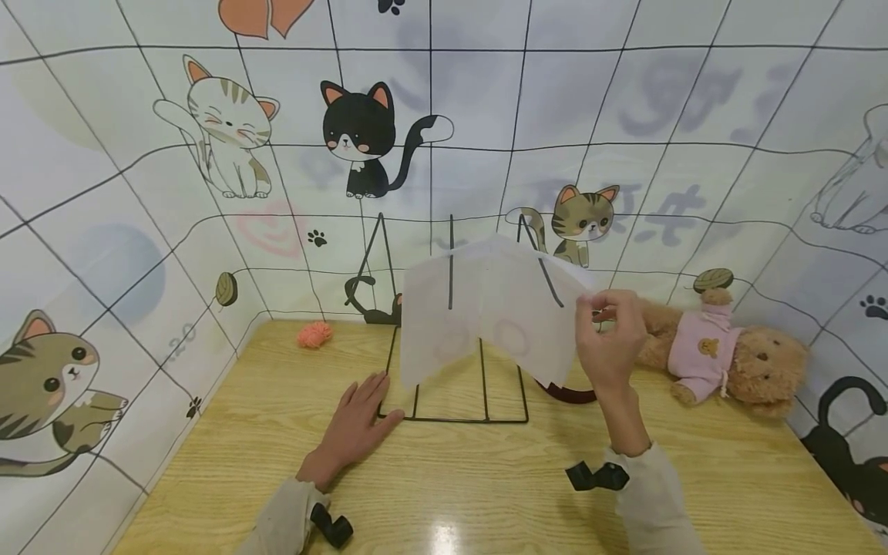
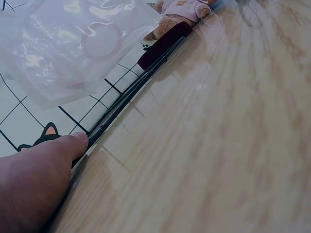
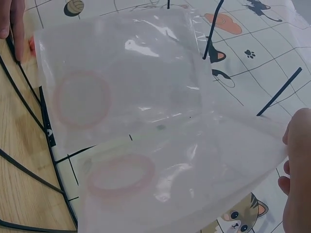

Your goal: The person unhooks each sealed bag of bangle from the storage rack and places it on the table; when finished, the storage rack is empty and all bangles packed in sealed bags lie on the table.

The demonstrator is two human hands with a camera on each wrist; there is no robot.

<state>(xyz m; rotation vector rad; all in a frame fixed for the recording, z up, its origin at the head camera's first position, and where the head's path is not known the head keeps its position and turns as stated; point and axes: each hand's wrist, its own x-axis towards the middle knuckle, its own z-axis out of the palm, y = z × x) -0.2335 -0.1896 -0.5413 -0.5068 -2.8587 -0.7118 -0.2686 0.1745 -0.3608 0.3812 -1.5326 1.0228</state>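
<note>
Head view: right hand (image 1: 610, 331) is pinching translucent plastic (image 1: 489, 308) spreading left of its fingertips, apparently fitting it to the wire rack (image 1: 451, 421); left hand (image 1: 357, 416), fingers straight, is touching the base. Next is probably calling for settling that edge.

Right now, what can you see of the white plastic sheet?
The white plastic sheet looks cloudy and translucent, with glossy highlights. Its two halves splay into an inverted V, each showing a faint pink ring. It is spread at the black wire rack; the right hand pinches its right edge. Whether it is one piece or two, I cannot tell.
</note>
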